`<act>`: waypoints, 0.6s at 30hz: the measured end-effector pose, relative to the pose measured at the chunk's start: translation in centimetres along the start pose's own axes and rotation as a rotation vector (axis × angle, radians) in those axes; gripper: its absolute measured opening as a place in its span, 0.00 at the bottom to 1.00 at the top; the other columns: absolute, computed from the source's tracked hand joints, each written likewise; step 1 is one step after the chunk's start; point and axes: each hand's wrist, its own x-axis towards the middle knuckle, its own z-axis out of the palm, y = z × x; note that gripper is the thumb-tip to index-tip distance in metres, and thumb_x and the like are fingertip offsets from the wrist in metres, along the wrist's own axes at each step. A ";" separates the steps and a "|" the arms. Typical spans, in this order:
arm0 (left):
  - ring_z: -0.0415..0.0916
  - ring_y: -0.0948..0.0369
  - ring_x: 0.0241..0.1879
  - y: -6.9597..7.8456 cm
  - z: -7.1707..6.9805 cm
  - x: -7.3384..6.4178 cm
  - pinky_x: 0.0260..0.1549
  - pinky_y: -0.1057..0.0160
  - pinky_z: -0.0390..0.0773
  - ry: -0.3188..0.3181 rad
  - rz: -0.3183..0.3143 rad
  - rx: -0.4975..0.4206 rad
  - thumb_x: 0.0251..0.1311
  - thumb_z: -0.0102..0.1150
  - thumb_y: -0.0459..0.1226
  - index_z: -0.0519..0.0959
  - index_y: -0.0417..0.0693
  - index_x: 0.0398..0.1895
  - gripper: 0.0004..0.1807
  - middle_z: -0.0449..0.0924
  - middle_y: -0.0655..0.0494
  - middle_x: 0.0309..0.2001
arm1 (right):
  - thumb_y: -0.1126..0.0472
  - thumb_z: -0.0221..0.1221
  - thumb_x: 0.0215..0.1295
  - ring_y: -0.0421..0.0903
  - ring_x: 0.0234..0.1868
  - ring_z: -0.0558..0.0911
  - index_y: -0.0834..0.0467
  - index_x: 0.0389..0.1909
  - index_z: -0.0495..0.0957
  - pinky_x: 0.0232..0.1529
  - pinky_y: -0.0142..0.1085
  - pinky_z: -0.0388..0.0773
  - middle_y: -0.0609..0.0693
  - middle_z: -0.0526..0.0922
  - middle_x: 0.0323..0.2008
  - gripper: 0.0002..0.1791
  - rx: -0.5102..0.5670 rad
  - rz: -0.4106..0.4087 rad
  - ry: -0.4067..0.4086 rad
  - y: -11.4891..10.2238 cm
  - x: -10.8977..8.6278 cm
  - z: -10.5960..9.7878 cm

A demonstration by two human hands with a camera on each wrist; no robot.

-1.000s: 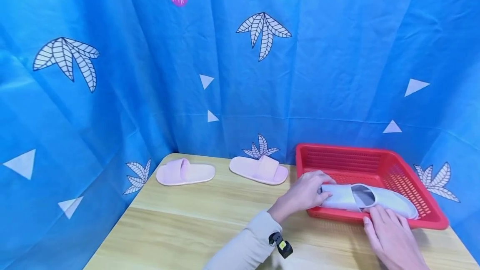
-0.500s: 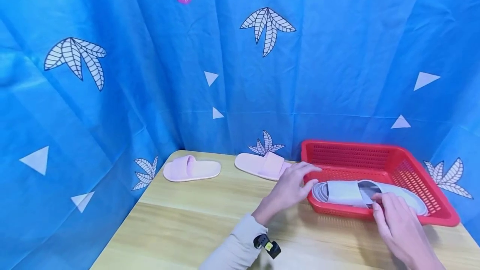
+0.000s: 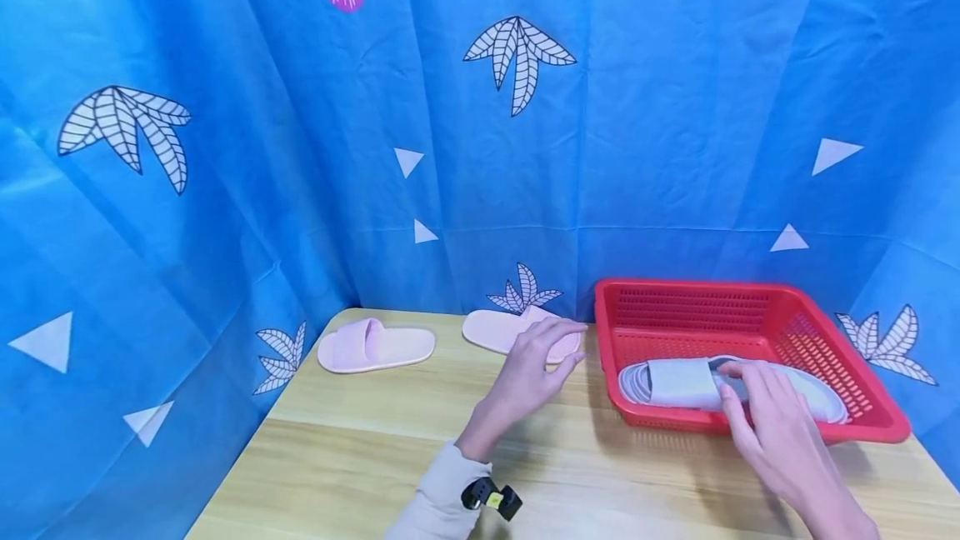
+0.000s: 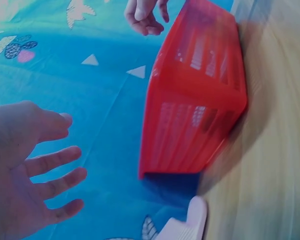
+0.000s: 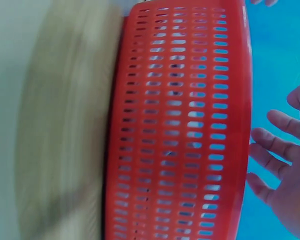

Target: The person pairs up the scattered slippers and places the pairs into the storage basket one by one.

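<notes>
In the head view, the left hand [image 3: 525,369] is at lower centre, fingers gently bent, thumb well apart from them, holding nothing, in front of a pink slipper [image 3: 487,329] that it partly covers. Another pink slipper [image 3: 397,346] lies farther left on the wooden table [image 3: 360,457]. At lower right, the right hand [image 3: 776,423] hovers over pale slippers [image 3: 682,384], which lie along the near side of a red basket [image 3: 675,307]; its fingers bend loosely. Blue cloth [image 3: 660,132] fills the upper frame

In the left wrist view, the left hand is at lower left, fingers spread, gripping nothing, with the basket right of centre

In the right wrist view, the right hand is at the right edge, fingers apart, holding nothing, beside the basket's rim
</notes>
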 end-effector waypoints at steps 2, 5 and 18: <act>0.73 0.62 0.64 -0.4 -0.8 -0.2 0.61 0.48 0.73 0.017 0.000 0.001 0.69 0.64 0.39 0.80 0.54 0.63 0.19 0.81 0.61 0.59 | 0.67 0.61 0.66 0.58 0.54 0.74 0.63 0.53 0.77 0.48 0.55 0.63 0.55 0.79 0.49 0.15 0.014 -0.010 0.011 -0.2 0.4 0.1; 0.72 0.59 0.66 -1.0 -1.9 -0.5 0.62 0.44 0.71 0.044 0.005 -0.007 0.68 0.66 0.38 0.81 0.52 0.62 0.20 0.81 0.59 0.60 | 0.67 0.62 0.66 0.59 0.55 0.73 0.62 0.57 0.77 0.50 0.59 0.64 0.57 0.78 0.53 0.19 0.036 -0.006 0.013 -0.6 0.9 0.4; 0.71 0.55 0.67 -2.9 -4.9 -1.7 0.65 0.41 0.68 0.146 -0.017 -0.007 0.67 0.67 0.40 0.80 0.50 0.64 0.22 0.78 0.54 0.64 | 0.66 0.62 0.66 0.61 0.60 0.71 0.63 0.64 0.75 0.66 0.42 0.59 0.61 0.76 0.61 0.24 0.086 -0.039 0.062 -1.4 2.4 0.7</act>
